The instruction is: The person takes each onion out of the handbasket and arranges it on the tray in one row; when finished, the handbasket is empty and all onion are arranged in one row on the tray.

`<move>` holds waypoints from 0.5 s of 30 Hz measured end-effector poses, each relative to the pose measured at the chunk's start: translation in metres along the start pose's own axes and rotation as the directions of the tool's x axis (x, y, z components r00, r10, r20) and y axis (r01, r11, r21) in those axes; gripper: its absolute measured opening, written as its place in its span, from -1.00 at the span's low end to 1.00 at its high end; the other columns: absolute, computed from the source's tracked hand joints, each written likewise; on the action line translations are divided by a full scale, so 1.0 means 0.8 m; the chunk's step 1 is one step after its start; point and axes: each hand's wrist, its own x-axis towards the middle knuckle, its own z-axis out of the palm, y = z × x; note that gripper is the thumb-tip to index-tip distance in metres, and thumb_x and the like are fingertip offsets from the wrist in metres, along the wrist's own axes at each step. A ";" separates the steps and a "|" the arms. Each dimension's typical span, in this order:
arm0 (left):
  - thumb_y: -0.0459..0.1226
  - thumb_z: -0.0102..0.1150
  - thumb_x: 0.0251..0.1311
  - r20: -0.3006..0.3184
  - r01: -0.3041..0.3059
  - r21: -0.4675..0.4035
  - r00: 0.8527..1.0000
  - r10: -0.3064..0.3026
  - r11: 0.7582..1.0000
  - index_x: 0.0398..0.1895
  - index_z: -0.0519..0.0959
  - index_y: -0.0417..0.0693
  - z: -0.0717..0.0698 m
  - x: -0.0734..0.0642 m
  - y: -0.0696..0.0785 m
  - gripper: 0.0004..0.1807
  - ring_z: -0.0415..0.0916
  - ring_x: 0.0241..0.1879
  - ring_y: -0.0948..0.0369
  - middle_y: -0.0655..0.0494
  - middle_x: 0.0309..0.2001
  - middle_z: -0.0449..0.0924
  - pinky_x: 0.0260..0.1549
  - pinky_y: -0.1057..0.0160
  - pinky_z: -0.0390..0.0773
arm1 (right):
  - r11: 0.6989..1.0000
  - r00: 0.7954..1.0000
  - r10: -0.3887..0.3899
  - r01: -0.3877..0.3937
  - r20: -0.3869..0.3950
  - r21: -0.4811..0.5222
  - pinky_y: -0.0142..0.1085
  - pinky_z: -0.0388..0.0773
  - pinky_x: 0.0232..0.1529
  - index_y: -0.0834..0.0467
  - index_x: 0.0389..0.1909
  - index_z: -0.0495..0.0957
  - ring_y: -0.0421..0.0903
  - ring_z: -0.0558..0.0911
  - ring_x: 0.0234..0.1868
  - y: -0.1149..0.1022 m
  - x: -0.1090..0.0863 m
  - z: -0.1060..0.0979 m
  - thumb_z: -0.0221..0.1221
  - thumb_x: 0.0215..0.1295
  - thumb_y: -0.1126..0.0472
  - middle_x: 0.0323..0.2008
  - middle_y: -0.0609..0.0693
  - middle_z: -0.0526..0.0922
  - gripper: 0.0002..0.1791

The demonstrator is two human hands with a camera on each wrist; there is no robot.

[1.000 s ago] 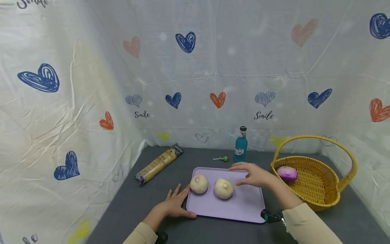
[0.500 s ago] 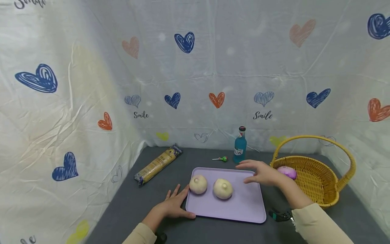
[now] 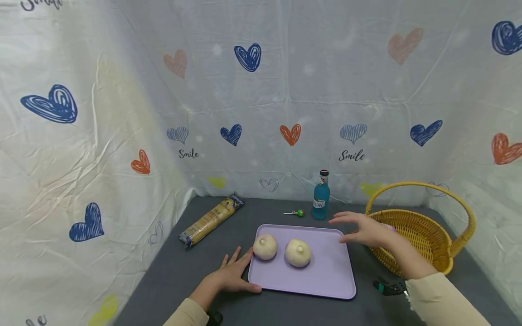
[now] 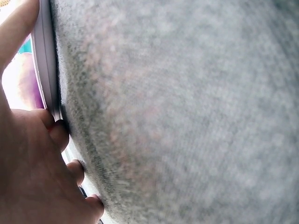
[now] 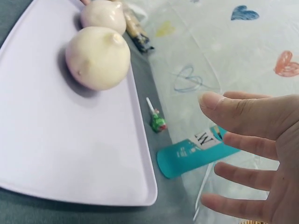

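Observation:
My left hand (image 3: 234, 275) rests at the left edge of the lilac tray (image 3: 326, 283), its fingers spread and the thumb at the front corner. In the left wrist view, fingertips (image 4: 60, 135) lie along the tray's side. Two pale, round, bulb-like vegetables (image 3: 298, 252) with a stub on top sit on the tray's left half. My right hand (image 3: 369, 231), fingers apart and holding nothing, hovers between the tray's right edge and the yellow wicker basket (image 3: 426, 226). A purple, rounded thing (image 3: 390, 227) in the basket is mostly hidden behind that hand.
Behind the tray stand a blue bottle (image 3: 321, 199) and, lying beside it, a green-wrapped lollipop (image 3: 299, 213). A long yellow packet (image 3: 212, 220) with dark ends lies at the back left. A heart-printed cloth (image 3: 261, 104) closes off the table's back and sides.
My right hand has moved right, from over the tray towards the basket, and now covers most of the purple thing. My left hand and the pale vegetables have stayed in place.

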 end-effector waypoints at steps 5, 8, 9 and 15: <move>0.43 0.32 -0.08 0.003 -0.005 -0.019 1.000 0.005 1.000 0.65 -0.11 -0.05 0.000 0.002 -0.002 0.38 -0.37 0.62 -0.17 -0.01 0.64 -0.10 0.44 -0.42 -0.31 | 0.999 1.000 0.022 -0.023 -0.012 -0.038 -0.09 0.69 -0.03 0.06 0.24 0.59 0.39 0.42 0.32 0.004 -0.010 -0.008 0.41 0.23 0.02 0.35 0.35 0.41 -0.44; 0.49 0.29 -0.13 0.011 0.000 -0.040 1.000 0.001 0.999 0.66 -0.14 -0.01 0.003 0.006 -0.008 0.42 -0.43 0.62 -0.17 0.01 0.65 -0.14 0.44 -0.41 -0.39 | 0.998 0.999 0.042 -0.043 -0.013 -0.051 -0.05 0.68 -0.01 0.06 0.25 0.59 0.38 0.42 0.32 0.007 -0.016 -0.012 0.40 0.22 -0.01 0.35 0.34 0.41 -0.42; 0.50 0.29 -0.15 0.007 -0.003 -0.050 1.000 0.003 0.999 0.66 -0.14 -0.01 0.004 0.006 -0.008 0.43 -0.43 0.61 -0.17 0.00 0.65 -0.13 0.43 -0.42 -0.40 | 0.998 0.999 0.048 -0.048 -0.012 -0.047 -0.02 0.68 -0.01 0.07 0.25 0.59 0.39 0.42 0.32 0.007 -0.018 -0.013 0.40 0.23 -0.01 0.35 0.35 0.41 -0.42; 0.53 0.27 -0.18 0.004 0.006 -0.063 1.000 -0.006 0.998 0.66 -0.14 0.02 0.004 0.007 -0.008 0.44 -0.43 0.62 -0.14 0.02 0.65 -0.14 0.44 -0.39 -0.40 | 0.996 0.998 0.051 -0.053 -0.019 -0.077 0.14 0.61 0.03 0.09 0.25 0.59 0.35 0.48 0.26 0.012 -0.030 -0.021 0.38 0.24 -0.03 0.32 0.35 0.45 -0.42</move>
